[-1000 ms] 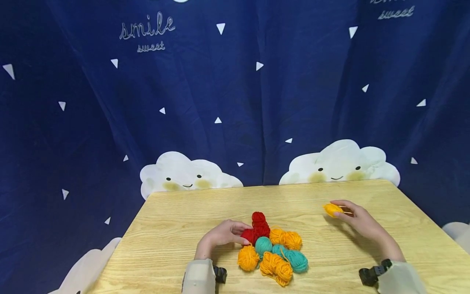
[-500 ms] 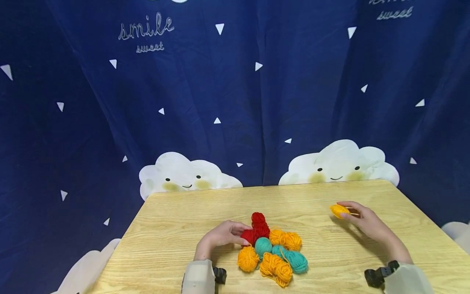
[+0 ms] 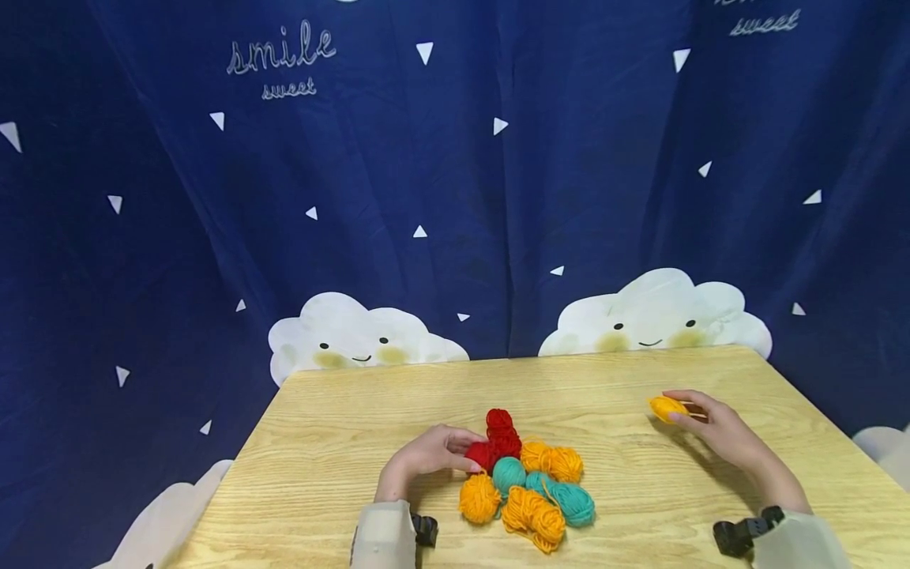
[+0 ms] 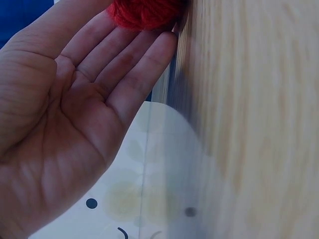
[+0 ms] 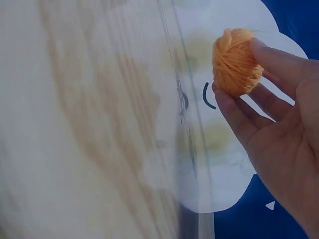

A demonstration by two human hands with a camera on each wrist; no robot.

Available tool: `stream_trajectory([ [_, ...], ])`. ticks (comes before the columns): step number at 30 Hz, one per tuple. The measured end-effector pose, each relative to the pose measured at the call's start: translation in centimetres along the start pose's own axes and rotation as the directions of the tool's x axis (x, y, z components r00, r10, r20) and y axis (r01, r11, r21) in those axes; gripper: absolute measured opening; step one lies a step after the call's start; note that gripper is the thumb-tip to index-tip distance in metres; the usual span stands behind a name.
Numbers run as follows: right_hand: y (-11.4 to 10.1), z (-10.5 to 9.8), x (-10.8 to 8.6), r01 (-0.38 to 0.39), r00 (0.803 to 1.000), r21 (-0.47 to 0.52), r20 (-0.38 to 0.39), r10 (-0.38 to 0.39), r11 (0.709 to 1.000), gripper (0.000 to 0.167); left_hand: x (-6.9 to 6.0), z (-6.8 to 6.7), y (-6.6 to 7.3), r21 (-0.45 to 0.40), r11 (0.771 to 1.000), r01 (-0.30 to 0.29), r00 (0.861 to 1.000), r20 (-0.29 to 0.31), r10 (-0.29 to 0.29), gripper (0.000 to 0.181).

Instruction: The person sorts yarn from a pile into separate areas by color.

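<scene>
My left hand rests at the left of a yarn pile in the head view, its thumb and fingers around a ball of red yarn. The left wrist view shows that red yarn ball at the fingertips, partly cut off. Away to the right, my right hand pinches a small ball of orange yarn between thumb and fingertips. This orange ball is held up off the table in the right wrist view. More red yarn touches the gripped red ball.
Packed together in the pile are teal yarn balls and several orange yarn bundles. The wooden table ends at a back edge before a dark blue curtain with white clouds. Each wrist wears a black camera.
My right hand has drifted slightly right with the orange yarn ball, moving farther from the pile. My left hand and the piled yarn stay where they were.
</scene>
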State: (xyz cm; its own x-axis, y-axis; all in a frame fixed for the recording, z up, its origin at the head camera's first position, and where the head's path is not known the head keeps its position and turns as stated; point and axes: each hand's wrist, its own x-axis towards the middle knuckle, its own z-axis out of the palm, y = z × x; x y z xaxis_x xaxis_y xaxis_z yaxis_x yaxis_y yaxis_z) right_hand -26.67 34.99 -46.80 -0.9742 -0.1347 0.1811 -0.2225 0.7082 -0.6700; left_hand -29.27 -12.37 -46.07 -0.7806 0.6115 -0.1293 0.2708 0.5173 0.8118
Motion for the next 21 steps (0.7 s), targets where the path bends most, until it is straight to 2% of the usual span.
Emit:
stream_trajectory([
  [8, -0.01, 0.17, -0.17, 0.0, 1.0, -0.027, -0.018, -0.001, 1.0, 0.046, 0.0, -0.02, -0.16, 0.008, 1.0, -0.003, 1.0, 0.004, 0.003, 0.042],
  [21, -0.08, 0.27, -0.26, -0.006, 1.0, -0.086, -0.027, 0.004, 0.996, 0.043, 0.03, -0.07, -0.37, -0.026, 1.0, 0.007, 1.0, 0.008, -0.007, 0.043],
])
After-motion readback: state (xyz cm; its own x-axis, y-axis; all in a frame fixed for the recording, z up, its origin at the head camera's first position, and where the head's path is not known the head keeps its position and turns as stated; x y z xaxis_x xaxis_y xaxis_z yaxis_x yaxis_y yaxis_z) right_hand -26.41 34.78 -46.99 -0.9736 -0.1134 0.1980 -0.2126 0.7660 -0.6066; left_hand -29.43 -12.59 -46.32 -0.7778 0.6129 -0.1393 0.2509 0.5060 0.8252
